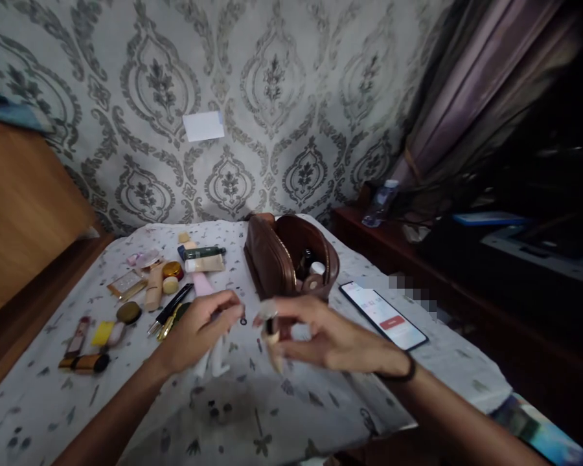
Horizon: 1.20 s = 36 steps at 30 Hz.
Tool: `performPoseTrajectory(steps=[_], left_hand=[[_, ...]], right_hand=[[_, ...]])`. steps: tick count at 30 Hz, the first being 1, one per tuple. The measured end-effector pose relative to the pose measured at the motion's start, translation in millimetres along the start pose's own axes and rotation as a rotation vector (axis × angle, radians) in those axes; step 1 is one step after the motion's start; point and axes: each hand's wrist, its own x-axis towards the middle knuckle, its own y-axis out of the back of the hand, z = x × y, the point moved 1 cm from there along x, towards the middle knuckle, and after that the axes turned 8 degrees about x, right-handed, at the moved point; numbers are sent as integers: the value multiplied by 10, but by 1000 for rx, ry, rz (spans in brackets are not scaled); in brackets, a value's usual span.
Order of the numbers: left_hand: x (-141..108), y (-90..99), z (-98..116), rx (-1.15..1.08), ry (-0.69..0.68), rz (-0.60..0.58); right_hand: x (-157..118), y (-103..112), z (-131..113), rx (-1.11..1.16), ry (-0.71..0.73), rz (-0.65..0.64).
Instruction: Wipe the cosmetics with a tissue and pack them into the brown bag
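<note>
My right hand (pixel 315 333) grips a small beige bottle (pixel 272 346) with a dark neck and a clear top, tilted and slightly blurred. Facing it across a small gap, my left hand (pixel 201 327) has its fingers curled together. Below those fingers hangs a limp white thing (pixel 217 359), perhaps a tissue; the grip on it is hidden. Just behind both hands stands a brown cosmetic bag (pixel 272 259), unzipped, with a white-capped jar (pixel 317 268) and other small items inside. Squeeze tubes (pixel 205 263) lie on the cloth beyond my left hand.
Several cosmetics, among them a black pen-like tube (pixel 172 305), a round compact (pixel 129 313) and a gold palette (pixel 126 285), lie on the patterned cloth (pixel 262 414) at left. A lit phone (pixel 386 317) rests at right. A plastic bottle (pixel 381 204) stands on the dark ledge behind.
</note>
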Motion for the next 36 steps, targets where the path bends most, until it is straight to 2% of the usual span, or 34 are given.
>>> performPoseTrajectory(steps=[3,5,6,8,12,17,22,26,31,36], left_hand=[[162,-172,174,156,-114,-42],[271,-321,247,271,-183,-71],[327,-401,264,319,-206,-80],[436,-568,268,390,-223,-103],[607,-852,234,439,-209,-162],[662,-1005,160,377,-149,-237],[621,-1122,-33,194,-275,-196],[605,-1243,-158,181,-360,-225],[604,-1284,-176,245,-416,-224],[602,-1270,-145,289,-451,-210]], right_hand=[[-110,414,-146,88,34,417],[-130,667,-192,59,98,651],[-125,774,-193,23,117,728],[-92,942,-147,-50,122,781],[-12,1110,78,-115,56,674],[74,1196,326,-331,-48,550],[143,1284,452,-488,-94,469],[156,1316,495,-534,-89,470],[162,1313,508,-606,-118,351],[151,1313,553,-781,-151,243]])
